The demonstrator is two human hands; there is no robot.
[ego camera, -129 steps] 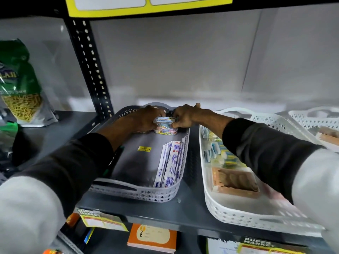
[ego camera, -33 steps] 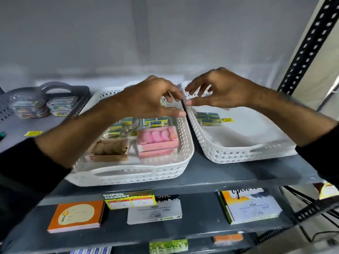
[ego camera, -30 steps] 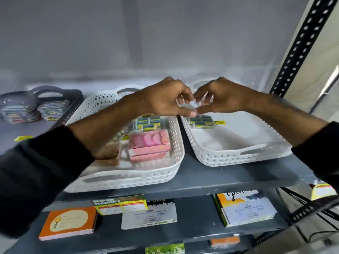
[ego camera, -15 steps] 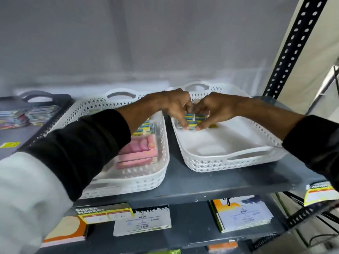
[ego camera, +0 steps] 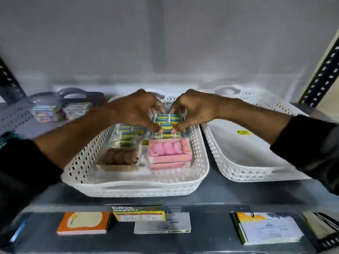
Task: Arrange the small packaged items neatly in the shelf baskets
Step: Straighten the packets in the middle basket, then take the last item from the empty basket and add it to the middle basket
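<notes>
Two hands meet over the middle white basket (ego camera: 139, 187) on the grey shelf (ego camera: 211, 198). The left hand (ego camera: 135, 110) and the right hand (ego camera: 192, 110) both pinch a small clear pack of blue and yellow items (ego camera: 167, 121) and hold it above the back of the basket. In the basket sit more blue and yellow packs (ego camera: 128, 132), a pink box (ego camera: 168, 153) and a brown box (ego camera: 119, 160). The white basket on the right (ego camera: 256, 173) has only a yellow sticker (ego camera: 243, 132) inside. A grey basket (ego camera: 16, 114) with shiny packs stands on the left.
</notes>
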